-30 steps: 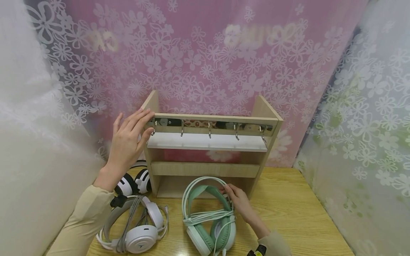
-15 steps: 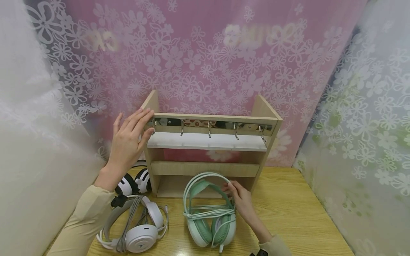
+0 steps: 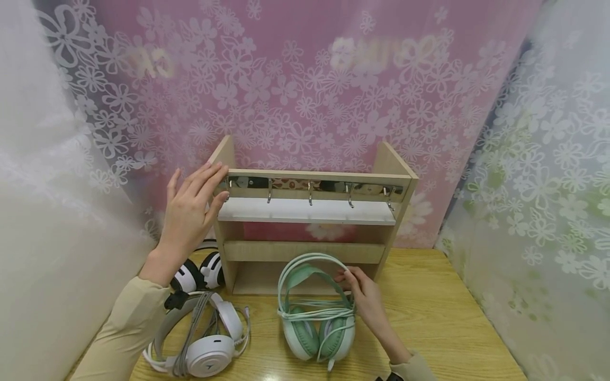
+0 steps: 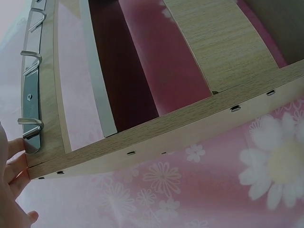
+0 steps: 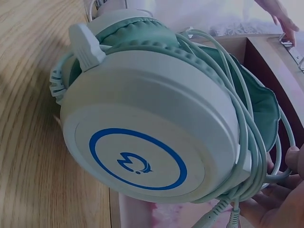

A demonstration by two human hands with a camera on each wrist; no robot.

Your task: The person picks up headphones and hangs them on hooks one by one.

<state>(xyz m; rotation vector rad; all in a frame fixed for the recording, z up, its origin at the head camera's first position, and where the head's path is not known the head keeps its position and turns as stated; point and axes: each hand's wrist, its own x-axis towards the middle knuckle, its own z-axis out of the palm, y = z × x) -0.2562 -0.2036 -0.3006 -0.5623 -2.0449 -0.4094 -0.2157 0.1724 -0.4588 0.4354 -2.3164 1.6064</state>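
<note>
In the head view a mint-green and white headset (image 3: 316, 341) stands upright before the shelf, its cable wound across the middle. My right hand (image 3: 369, 301) grips the right side of its headband, thumb in front. The right wrist view shows the white earcup (image 5: 147, 123) with a blue ring, and the fingers (image 5: 270, 199) beside the wound cable. My left hand (image 3: 190, 206) rests on the upper left corner of the wooden shelf (image 3: 305, 251), fingers mostly straight. Close to its thumb is the leftmost hook of the metal hook rail (image 3: 290, 183); several hooks hang along it.
A white headset (image 3: 209, 355) with grey cable lies on the table (image 3: 429, 301) at the left. Behind it, a black and white headset (image 3: 212, 270) is partly hidden by the left arm. A pink floral curtain (image 3: 295, 84) hangs behind the shelf.
My right hand has raised the green headset's headband and shifted it slightly right, so the headset stands more upright. The left hand has stayed at the shelf corner.
</note>
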